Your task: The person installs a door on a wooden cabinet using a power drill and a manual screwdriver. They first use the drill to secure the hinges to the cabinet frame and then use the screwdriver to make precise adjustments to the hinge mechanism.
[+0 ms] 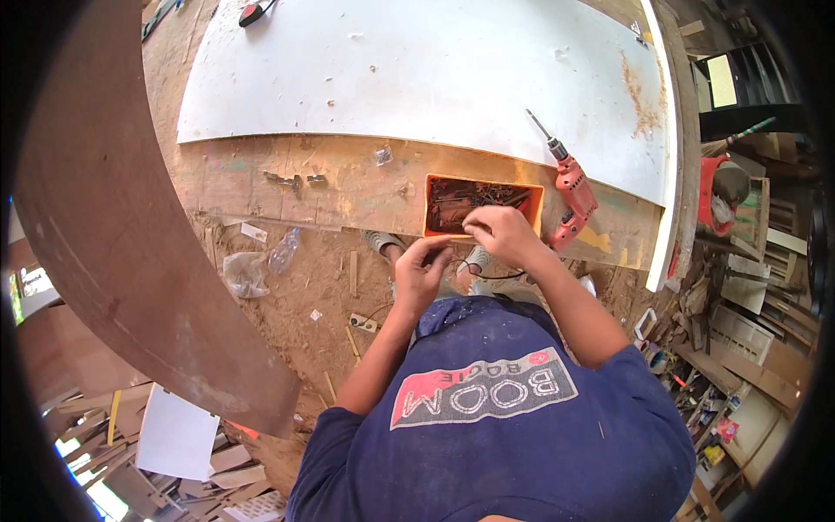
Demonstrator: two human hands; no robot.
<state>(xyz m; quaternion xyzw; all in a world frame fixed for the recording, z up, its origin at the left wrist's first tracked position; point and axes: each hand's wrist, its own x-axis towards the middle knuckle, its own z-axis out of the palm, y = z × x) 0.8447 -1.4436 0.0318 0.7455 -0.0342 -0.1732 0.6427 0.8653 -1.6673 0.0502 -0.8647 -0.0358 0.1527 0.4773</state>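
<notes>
Left hand (424, 268) and right hand (503, 235) meet at the near rim of the box (537, 205), centre of the frame.
On each hand, thumb and fingertips look drawn together, but I cannot tell whether anything is clamped between them. The fasteners (461, 198) lie tangled inside the box, too small to tell nails from screws. The step in hand seems to be fingering single pieces: a light pinch, points turned away from the skin, should suit. Working over the box rather than its rim would catch drops. The box sits by the near edge of the bench (348, 184), so better not lean on it; the drill (574, 193), right of centre, calls for a clear right wrist.
</notes>
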